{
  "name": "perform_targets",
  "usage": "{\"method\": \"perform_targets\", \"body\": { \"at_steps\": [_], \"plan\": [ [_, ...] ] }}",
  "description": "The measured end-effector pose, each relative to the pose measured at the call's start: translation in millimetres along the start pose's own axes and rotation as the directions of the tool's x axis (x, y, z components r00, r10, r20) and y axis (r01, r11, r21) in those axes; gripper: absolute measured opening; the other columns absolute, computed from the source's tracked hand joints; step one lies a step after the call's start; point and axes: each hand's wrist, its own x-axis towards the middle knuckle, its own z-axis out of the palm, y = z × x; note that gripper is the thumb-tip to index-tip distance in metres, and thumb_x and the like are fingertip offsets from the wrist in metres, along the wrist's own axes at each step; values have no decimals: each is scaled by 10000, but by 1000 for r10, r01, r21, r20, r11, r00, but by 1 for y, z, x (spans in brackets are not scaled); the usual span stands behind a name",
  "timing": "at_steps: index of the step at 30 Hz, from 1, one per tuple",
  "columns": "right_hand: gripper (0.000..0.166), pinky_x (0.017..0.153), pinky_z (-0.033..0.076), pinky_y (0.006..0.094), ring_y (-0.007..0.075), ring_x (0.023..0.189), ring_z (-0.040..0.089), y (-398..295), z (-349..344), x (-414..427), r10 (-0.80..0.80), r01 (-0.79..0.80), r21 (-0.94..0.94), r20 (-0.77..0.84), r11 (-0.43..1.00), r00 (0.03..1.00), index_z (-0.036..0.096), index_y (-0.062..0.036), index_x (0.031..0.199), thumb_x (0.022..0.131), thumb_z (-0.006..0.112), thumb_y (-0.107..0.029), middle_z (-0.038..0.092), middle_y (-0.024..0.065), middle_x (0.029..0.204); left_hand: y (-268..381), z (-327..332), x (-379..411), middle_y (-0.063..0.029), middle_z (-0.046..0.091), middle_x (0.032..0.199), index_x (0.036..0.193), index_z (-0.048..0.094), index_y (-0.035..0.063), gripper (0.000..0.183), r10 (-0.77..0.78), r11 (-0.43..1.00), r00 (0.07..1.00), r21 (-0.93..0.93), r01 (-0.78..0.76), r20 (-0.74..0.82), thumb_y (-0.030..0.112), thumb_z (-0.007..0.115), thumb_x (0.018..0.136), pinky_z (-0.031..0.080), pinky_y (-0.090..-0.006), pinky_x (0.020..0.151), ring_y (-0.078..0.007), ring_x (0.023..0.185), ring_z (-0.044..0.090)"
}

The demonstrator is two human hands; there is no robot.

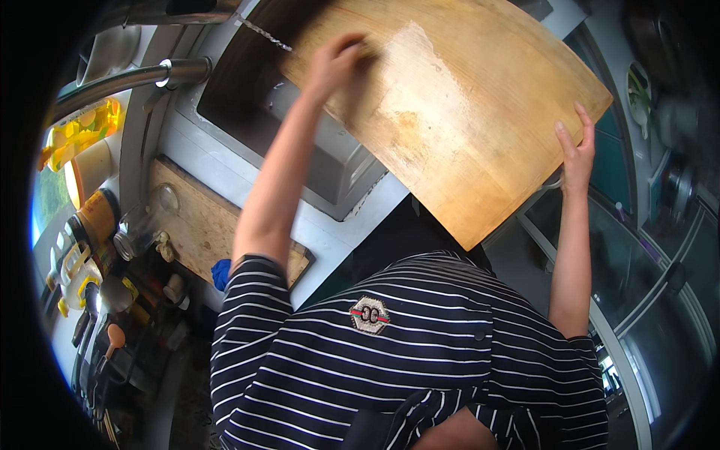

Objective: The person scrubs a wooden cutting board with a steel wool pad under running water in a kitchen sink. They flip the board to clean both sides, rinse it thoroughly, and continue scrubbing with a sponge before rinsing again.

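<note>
A large wooden board (pixel 495 107) leans at a slant over the sink (pixel 320 185), with a pale, shiny wet-looking patch and some stains on its face. My left hand (pixel 337 62) is curled over a small dark pad (pixel 368 56) against the upper left part of the board. Motion blurs the pad, so its exact kind is unclear. At the board's right edge, my right hand (pixel 576 154) grips it, with thumb and fingers on the face and the palm by the rim.
A metal faucet (pixel 185 72) juts in at upper left. Left of the sink lies a second wooden board (pixel 197 219) with a glass jar (pixel 126 239), ginger-like pieces (pixel 164 247) and a blue cloth (pixel 221 274). Bottles of yellow liquid (pixel 84 132) and utensils (pixel 115 337) line the left side.
</note>
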Motion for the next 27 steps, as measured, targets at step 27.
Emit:
{"method": "perform_targets", "body": {
  "at_steps": [27],
  "plan": [
    [529, 997, 322, 329, 219, 1200, 403, 2, -3, -1, -44, 44, -28, 18, 999, 999, 480, -38, 1236, 781, 690, -206, 432, 120, 1284, 84, 106, -142, -172, 544, 1161, 1127, 549, 25, 287, 234, 969, 972, 77, -236, 23, 16, 461, 855, 391, -372, 968, -323, 1105, 492]
  ]
}}
